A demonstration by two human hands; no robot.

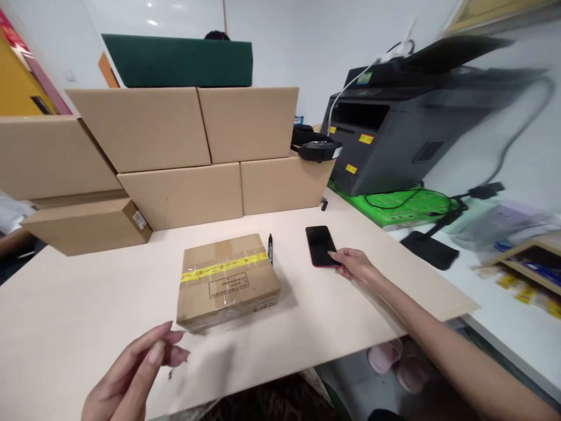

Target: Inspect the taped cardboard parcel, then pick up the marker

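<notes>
Loosely curled and released, the left hand (140, 368) is just beside the near corner of a tan cardboard carton (204, 307) banded with glossy yellow tape (224, 267). The right hand (354, 264) pinches the lower corner of a flat, red-edged black smartphone (319, 244). Between carton and phone stretches a smooth pale tabletop (315, 316), its near edge passing under the right forearm. One slim black marker (270, 251) lies beside the carton; stacked plain brown boxes (182, 196) block the far side.
</notes>
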